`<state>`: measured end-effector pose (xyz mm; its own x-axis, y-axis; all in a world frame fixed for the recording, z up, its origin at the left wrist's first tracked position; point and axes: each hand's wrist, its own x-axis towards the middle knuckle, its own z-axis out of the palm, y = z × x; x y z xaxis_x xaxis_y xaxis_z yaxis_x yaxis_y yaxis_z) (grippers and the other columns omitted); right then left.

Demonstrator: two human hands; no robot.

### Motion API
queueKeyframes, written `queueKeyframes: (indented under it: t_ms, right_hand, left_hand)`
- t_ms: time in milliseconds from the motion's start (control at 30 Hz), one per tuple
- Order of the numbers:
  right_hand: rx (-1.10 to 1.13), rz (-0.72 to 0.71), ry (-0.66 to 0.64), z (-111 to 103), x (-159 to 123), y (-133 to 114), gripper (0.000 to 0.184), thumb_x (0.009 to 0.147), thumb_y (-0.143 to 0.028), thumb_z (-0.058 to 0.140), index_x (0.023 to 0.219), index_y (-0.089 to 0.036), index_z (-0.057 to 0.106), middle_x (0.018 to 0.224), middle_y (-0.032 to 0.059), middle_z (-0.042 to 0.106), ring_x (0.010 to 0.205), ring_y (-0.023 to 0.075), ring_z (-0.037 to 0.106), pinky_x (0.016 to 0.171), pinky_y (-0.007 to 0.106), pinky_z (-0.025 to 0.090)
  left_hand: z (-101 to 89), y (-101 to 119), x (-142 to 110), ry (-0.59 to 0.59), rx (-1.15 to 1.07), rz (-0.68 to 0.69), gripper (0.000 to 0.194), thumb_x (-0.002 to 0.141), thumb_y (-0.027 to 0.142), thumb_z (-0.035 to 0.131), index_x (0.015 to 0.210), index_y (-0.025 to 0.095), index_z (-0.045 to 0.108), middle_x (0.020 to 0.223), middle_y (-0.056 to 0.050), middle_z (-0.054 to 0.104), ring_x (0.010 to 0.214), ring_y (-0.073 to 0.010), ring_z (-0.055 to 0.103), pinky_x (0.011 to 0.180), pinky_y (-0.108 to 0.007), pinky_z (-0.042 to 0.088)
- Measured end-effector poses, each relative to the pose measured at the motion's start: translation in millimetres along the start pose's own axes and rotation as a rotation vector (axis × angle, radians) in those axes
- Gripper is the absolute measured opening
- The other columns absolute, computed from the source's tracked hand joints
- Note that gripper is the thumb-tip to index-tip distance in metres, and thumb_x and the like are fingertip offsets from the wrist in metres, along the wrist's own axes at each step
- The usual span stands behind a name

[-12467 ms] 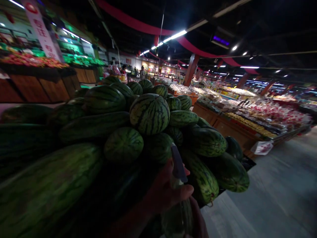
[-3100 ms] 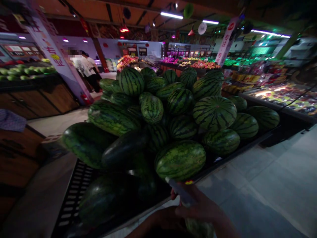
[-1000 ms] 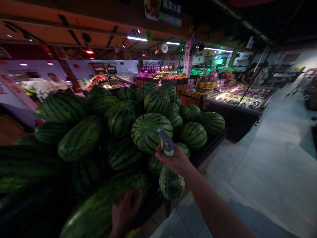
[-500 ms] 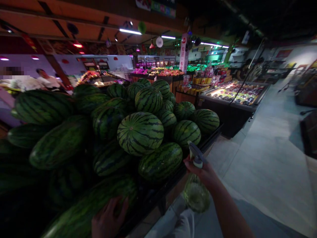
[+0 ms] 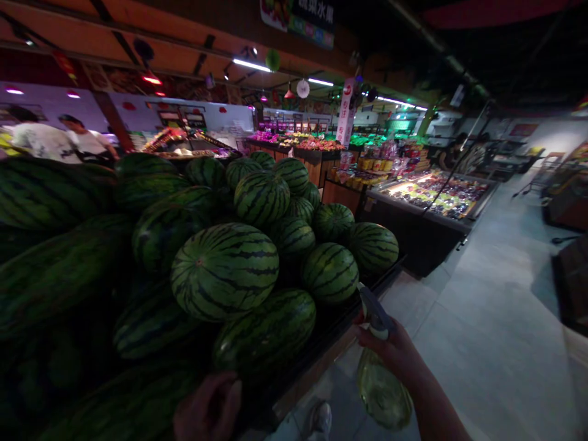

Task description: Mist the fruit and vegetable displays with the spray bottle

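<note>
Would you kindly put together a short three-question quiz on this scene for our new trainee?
1. Which hand holds the spray bottle?
2. True or false: the left hand is also wrapped around the spray bottle.
3. What is heaped on the display nearest the left hand: A) bananas, B) watermelons, or C) cardboard cartons?

Key:
1. The right hand.
2. False; the left hand is well apart from it.
3. B.

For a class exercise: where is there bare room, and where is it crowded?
Bare floor lies between the spray bottle in the right hand and the dark fixture at right. Watermelons crowd the stand by the left hand.
</note>
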<state>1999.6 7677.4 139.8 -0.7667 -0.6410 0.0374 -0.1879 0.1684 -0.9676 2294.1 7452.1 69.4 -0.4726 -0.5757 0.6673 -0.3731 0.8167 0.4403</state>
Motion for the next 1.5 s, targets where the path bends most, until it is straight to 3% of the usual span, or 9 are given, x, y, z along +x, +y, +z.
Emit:
queueKeyframes:
  t_ms: [133, 233, 433, 600, 733, 1033, 1267, 1367, 1500]
  right_hand:
    - [-0.029, -0.044, -0.206, 14.5, 19.0, -14.9, 0.035, 0.077, -0.046, 0.078, 0.105, -0.026, 0.070, 0.068, -0.0048, 0.057, 0.062, 0.0146, 0.050, 0.058, 0.028, 0.042]
    - [-0.022, -0.049, -0.345, 27.4, 34.5, -27.9, 0.036, 0.075, -0.038, 0.079, 0.109, -0.028, 0.071, 0.064, -0.0062, 0.054, 0.060, 0.0147, 0.050, 0.060, 0.029, 0.043]
    - [-0.098, -0.127, -0.465, 48.5, 84.8, -59.4, 0.035, 0.071, -0.040, 0.082, 0.101, -0.026, 0.071, 0.076, -0.0027, 0.061, 0.070, 0.0180, 0.058, 0.067, 0.031, 0.048]
    - [0.042, -0.183, -0.395, 46.6, 133.7, -59.1, 0.028, 0.078, -0.048, 0.078, 0.089, -0.026, 0.065, 0.078, -0.0002, 0.063, 0.068, 0.0178, 0.057, 0.064, 0.032, 0.049]
    - [0.133, -0.082, -0.274, 20.8, 154.2, -36.0, 0.042, 0.077, -0.058, 0.079, 0.102, -0.027, 0.066, 0.094, 0.0050, 0.069, 0.078, 0.0222, 0.061, 0.068, 0.036, 0.055]
    - [0.047, 0.026, -0.291, -38.0, 141.8, 12.1, 0.040, 0.076, -0.054, 0.081, 0.102, -0.025, 0.070, 0.078, 0.0004, 0.065, 0.069, 0.0195, 0.059, 0.065, 0.034, 0.049]
    - [0.029, 0.007, -0.177, -86.8, 145.4, 38.6, 0.030, 0.081, -0.051, 0.078, 0.090, -0.024, 0.068, 0.078, -0.0002, 0.065, 0.073, 0.0191, 0.059, 0.068, 0.033, 0.050]
    - [0.076, 0.049, -0.030, -115.0, 150.1, 55.1, 0.036, 0.078, -0.052, 0.080, 0.099, -0.024, 0.070, 0.086, 0.0020, 0.069, 0.077, 0.0210, 0.062, 0.070, 0.035, 0.053]
    - [0.114, 0.118, 0.119, -154.7, 157.8, 79.2, 0.035, 0.077, -0.051, 0.080, 0.093, -0.022, 0.069, 0.076, 0.0003, 0.068, 0.070, 0.0199, 0.061, 0.064, 0.034, 0.052]
  left_hand:
    - [79.7, 68.5, 42.3, -0.084, -0.244, 0.091, 0.034, 0.100, 0.040, 0.051, 0.077, 0.022, 0.067, 0.049, 0.005, 0.063, 0.038, -0.0090, 0.057, 0.044, -0.017, 0.044]
    - [118.0, 81.1, 63.2, -0.051, -0.265, 0.007, 0.028, 0.100, 0.033, 0.052, 0.079, 0.021, 0.065, 0.049, 0.006, 0.061, 0.038, -0.0084, 0.056, 0.042, -0.016, 0.042]
    - [129.3, 74.8, 60.5, -0.067, -0.063, 0.193, 0.025, 0.100, 0.029, 0.049, 0.080, 0.024, 0.062, 0.054, 0.005, 0.066, 0.043, -0.0116, 0.064, 0.046, -0.022, 0.046]
    - [131.8, 75.6, 53.5, -0.038, 0.057, 0.154, 0.025, 0.104, 0.034, 0.047, 0.086, 0.025, 0.062, 0.053, 0.006, 0.065, 0.044, -0.0111, 0.065, 0.050, -0.023, 0.048]
    - [133.6, 76.4, 54.6, -0.051, 0.062, 0.150, 0.028, 0.106, 0.038, 0.044, 0.088, 0.025, 0.062, 0.059, 0.007, 0.071, 0.048, -0.0103, 0.069, 0.052, -0.022, 0.051]
    - [124.1, 94.5, 82.8, 0.069, -0.033, 0.081, 0.038, 0.104, 0.047, 0.048, 0.078, 0.024, 0.065, 0.055, 0.007, 0.073, 0.041, -0.0096, 0.068, 0.044, -0.015, 0.051]
    - [187.4, 139.6, 100.4, -0.069, -0.188, 0.085, 0.038, 0.105, 0.041, 0.047, 0.077, 0.022, 0.064, 0.053, 0.006, 0.067, 0.042, -0.0068, 0.063, 0.048, -0.012, 0.050]
    - [217.4, 165.3, 123.0, -0.123, -0.260, 0.077, 0.038, 0.104, 0.039, 0.048, 0.074, 0.021, 0.065, 0.050, 0.006, 0.062, 0.041, -0.0069, 0.059, 0.047, -0.013, 0.047]
    - [261.3, 194.5, 158.2, -0.147, -0.327, 0.013, 0.036, 0.101, 0.039, 0.051, 0.073, 0.021, 0.065, 0.049, 0.006, 0.058, 0.042, -0.0078, 0.056, 0.046, -0.016, 0.044]
